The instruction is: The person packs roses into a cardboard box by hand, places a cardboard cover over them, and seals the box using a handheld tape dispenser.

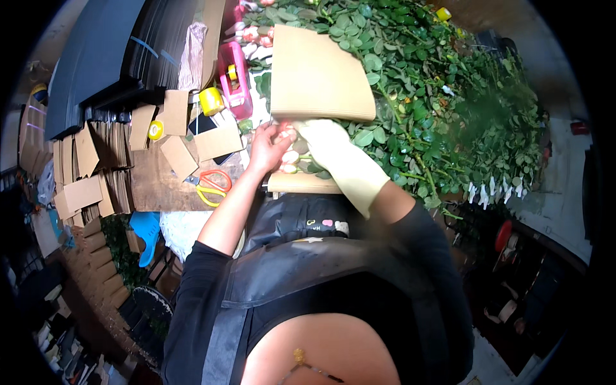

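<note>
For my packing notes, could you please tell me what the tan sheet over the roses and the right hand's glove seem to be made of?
The tan sheet looks like matte corrugated cardboard: stiff, flat, brown. The glove on the right hand looks like smooth pale-yellow rubber or latex, though that is uncertain.

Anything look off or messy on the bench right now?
Nothing looks damaged or spilled. Cardboard pieces lie scattered at odd angles left of the orange-handled scissors. Only the right hand wears a glove; the left hand is bare, both on the pink rose heads.

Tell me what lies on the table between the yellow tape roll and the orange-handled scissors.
Head view: loose brown cardboard pieces lie between the yellow tape roll and the orange-handled scissors.
</note>
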A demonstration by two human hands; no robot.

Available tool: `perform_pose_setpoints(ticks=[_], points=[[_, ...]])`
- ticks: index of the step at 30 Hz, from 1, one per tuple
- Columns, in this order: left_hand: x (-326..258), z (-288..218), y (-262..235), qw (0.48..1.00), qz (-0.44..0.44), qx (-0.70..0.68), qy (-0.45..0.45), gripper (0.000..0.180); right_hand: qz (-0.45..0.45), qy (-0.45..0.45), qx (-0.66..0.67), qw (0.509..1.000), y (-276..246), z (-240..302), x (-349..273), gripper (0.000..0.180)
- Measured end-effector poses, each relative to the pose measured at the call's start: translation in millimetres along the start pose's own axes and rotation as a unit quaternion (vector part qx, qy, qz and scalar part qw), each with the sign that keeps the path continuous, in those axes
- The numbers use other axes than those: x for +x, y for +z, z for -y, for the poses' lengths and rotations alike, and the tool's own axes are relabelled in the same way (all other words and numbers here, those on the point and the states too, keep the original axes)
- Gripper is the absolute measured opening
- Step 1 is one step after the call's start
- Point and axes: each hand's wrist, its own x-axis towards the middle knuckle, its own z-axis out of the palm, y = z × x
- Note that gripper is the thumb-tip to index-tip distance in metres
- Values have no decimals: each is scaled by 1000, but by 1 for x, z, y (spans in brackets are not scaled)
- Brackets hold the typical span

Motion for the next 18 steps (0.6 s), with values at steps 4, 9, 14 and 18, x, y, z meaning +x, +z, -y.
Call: perform_pose_setpoints(ticks=[4,9,14,18], points=[[-1,5,-1,1000,-11,-4,-22,51,-103,-10,283,954,-108,-2,-25,30],[2,-3,-6,1000,18,-14,-13,47,-69,293,294,907,-126,-98,-20,32],[4,3,-6,1000,5,5,16,40,-1,70,269,961,-127,-137,-9,32],[3,4,-6,1000,24,16,-9,40,-32,18,671,740,-173,-98,-45,28]])
